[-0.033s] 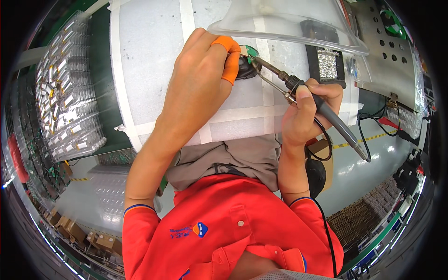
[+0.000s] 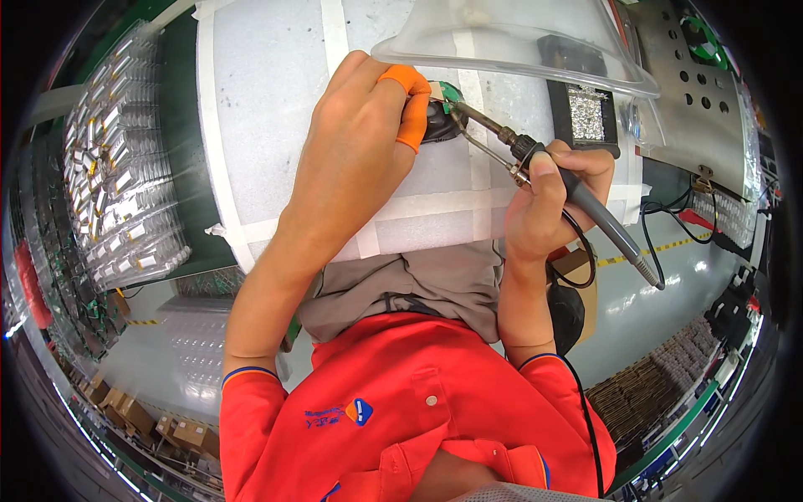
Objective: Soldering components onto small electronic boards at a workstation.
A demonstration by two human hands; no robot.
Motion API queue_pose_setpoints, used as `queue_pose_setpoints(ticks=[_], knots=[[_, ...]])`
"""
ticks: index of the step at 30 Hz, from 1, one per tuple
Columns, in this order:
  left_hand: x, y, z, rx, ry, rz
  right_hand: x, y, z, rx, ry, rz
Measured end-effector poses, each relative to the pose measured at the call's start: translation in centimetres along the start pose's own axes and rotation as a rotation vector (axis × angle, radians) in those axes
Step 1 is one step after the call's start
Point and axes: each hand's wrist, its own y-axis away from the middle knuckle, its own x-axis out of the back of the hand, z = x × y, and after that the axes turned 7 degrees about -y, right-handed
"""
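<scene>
My right hand grips a soldering iron with a grey handle and a thin metal side tube. The iron's tip rests at a small green circuit board, where a small pale piece also shows. Beneath the board sits a black holder. My left hand bends over the board's left side, its fingers pinched together. Orange finger cots cover two of its digits. What the left fingertips hold is hidden behind the hand.
White foam padding with tape strips covers the worktop. A clear plastic hood hangs over its far side. A black tray of silvery bits stands right. Stacked clear trays with small parts lie left. The iron's black cable loops down right.
</scene>
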Motion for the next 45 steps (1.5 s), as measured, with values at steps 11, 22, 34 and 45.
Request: queue_pose_setpoints(ticks=[11,22,34,45], knots=[[-0.1,0.0,-0.2,-0.016,-0.011,-0.008,0.0,0.0,0.0,0.012,-0.011,-0.018],[0.0,-0.1,0.0,-0.008,0.002,-0.006,-0.1,-0.1,-0.2,0.026,0.006,0.026],[7.3,-0.4,0.3,0.282,-0.035,-0.181,2.1,-1.0,0.7,0.147,0.03,0.175],[11.9,-18.5,-18.2,0.56,-0.612,0.297,2.7,-0.9,1.0,0.054,-0.074,0.14]])
